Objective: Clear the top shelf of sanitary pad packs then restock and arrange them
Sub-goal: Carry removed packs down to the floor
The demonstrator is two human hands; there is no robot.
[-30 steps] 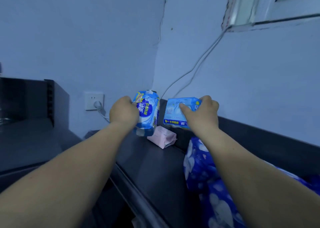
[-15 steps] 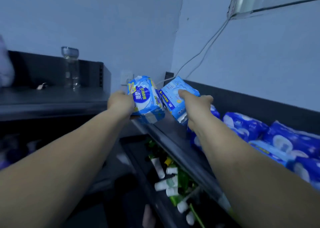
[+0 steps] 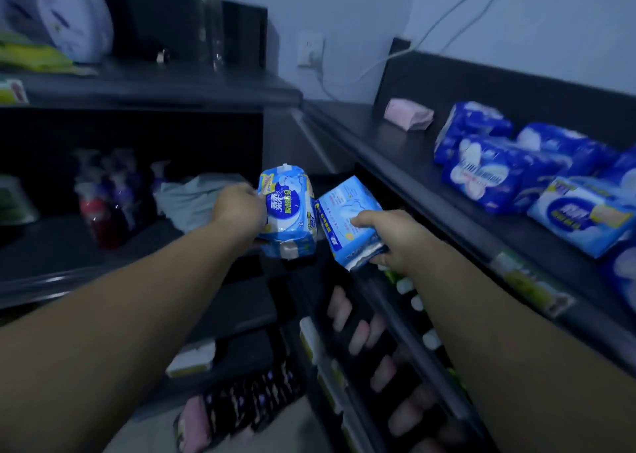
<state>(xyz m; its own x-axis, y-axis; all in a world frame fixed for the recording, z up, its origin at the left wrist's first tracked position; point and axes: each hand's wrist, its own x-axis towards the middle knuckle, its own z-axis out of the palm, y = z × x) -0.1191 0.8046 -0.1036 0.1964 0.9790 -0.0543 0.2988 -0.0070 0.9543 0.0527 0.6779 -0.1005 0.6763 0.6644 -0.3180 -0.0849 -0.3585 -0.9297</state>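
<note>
Stocking in dim light: a person's left hand point(image 3: 237, 211) grips a plump blue-and-white pad pack point(image 3: 289, 211), fingers wrapped round its side. The right hand point(image 3: 389, 236) clasps a flatter light-blue pad pack point(image 3: 347, 218), thumb pressed on its face. Both packs hang in the air off the front edge of the top shelf point(image 3: 395, 153) and below its level, side by side; whether they touch cannot be told. On the top shelf a pink pack point(image 3: 407, 114) lies toward the far end, close to the back panel. A cluster of dark-blue packs point(image 3: 481, 168) sits farther along, with a pale-blue boxed pack point(image 3: 581, 215) at its front edge. Beyond the shelf's far end, a wall socket point(image 3: 311, 50) carries a white cable point(image 3: 447, 15). Under the shelf's front edge, white-capped tubes point(image 3: 414, 303) fill a lower tier.
</note>
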